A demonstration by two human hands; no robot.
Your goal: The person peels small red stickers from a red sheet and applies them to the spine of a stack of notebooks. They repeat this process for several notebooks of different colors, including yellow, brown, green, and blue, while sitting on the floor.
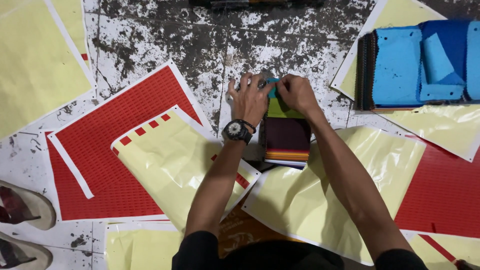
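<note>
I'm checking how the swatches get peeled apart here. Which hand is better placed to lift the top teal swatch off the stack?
Probably the right hand: its fingertips pinch the teal swatch at the far end of the fabric stack. The left hand, wearing a wristwatch, rests alongside at the stack's edge, seemingly steadying it.

red label sheets (112,150) | floor, left and right | rectangular, white-edged | pale yellow backing sheets (170,160) overlapping

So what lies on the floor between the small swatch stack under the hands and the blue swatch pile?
Bare stained floor, plus one yellow sheet's white edge, head view.
</note>
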